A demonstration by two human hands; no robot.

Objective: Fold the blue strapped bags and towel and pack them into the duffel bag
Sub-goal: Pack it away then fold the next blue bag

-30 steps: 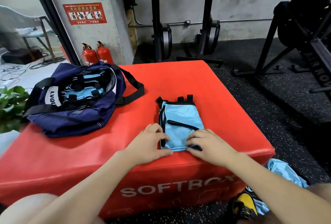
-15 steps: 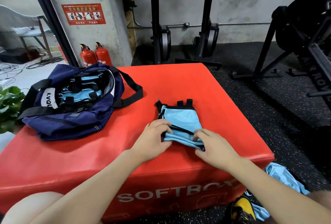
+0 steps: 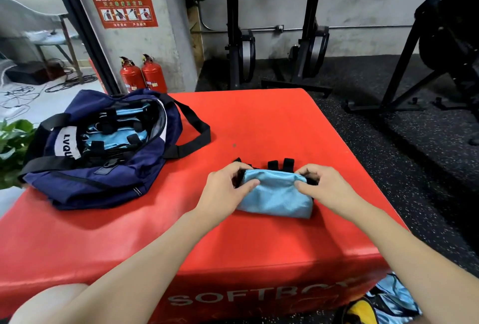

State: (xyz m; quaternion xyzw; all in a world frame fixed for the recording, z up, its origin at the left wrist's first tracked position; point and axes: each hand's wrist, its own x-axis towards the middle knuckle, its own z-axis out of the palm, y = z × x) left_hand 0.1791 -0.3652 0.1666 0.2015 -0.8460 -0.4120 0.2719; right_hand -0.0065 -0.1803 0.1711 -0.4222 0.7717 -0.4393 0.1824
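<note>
Near the front edge of the red surface (image 3: 259, 121), right of its middle: a folded light-blue strapped bag (image 3: 277, 198), lying flat, black strap loops poking out along its far side. Pinched at the far left corner by the left hand (image 3: 225, 191), thumb on top of the blue fabric, other fingers curled over the far edge. Pinched at the far right corner by the right hand (image 3: 324, 189), thumb likewise on top, fingers wrapped behind. Both grips clenched on the bag.

Toward the left edge of the surface, well apart from the hands: a navy duffel bag (image 3: 103, 168), mouth open, more light-blue folded bags with black straps (image 3: 116, 129) inside, one black carry strap trailing toward the middle.

On the floor by the front right corner: a crumpled light-blue cloth (image 3: 394, 297).

Beyond the far left corner, against the wall: two red fire extinguishers (image 3: 143, 75).
</note>
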